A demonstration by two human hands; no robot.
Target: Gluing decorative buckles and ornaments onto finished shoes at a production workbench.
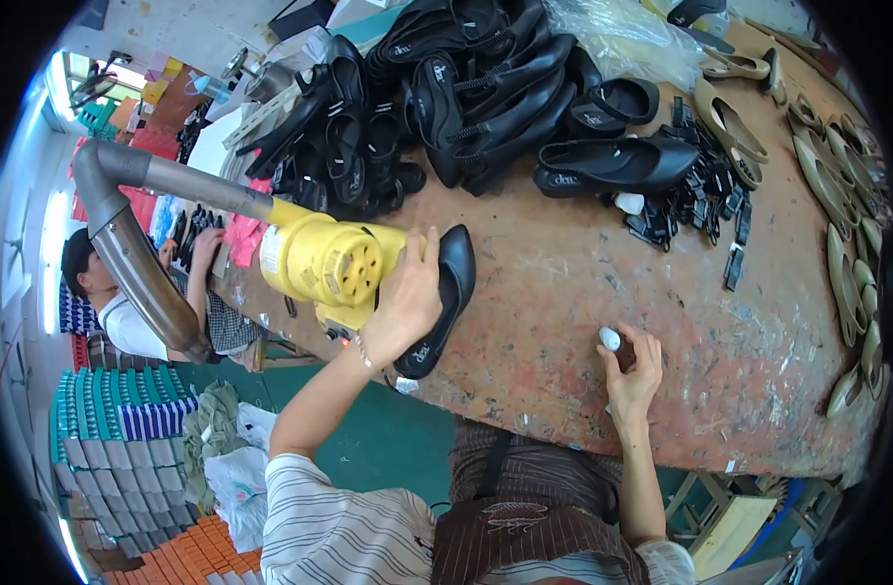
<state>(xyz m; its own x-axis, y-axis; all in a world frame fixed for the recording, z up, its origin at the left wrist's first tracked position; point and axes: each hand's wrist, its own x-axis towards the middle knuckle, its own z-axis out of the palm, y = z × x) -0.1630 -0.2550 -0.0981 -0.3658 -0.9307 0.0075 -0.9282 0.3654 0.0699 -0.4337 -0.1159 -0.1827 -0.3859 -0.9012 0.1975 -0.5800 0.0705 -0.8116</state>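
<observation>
A black pump-style shoe (456, 278), its pointed toe toward the far side, is held in my left hand (407, 302) near the table's front edge. The fingers lie along the shoe's left side, and part of the grip is hidden. Right beside that hand is a yellow machine housing (334, 258) with a round vented cover, joined to a metal pipe (207, 183). Farther right, over the table, my right hand (634, 375) pinches a small white rounded thing (610, 338), perhaps a small bottle seen end-on, between thumb and fingers.
Black shoes (500, 107) are heaped across the back of the worn table (554, 302). Black straps with buckles (666, 210) lie beside them. Beige shoes (836, 185) line the right edge. A co-worker (124, 302) is at the left, near stacked boxes (124, 429).
</observation>
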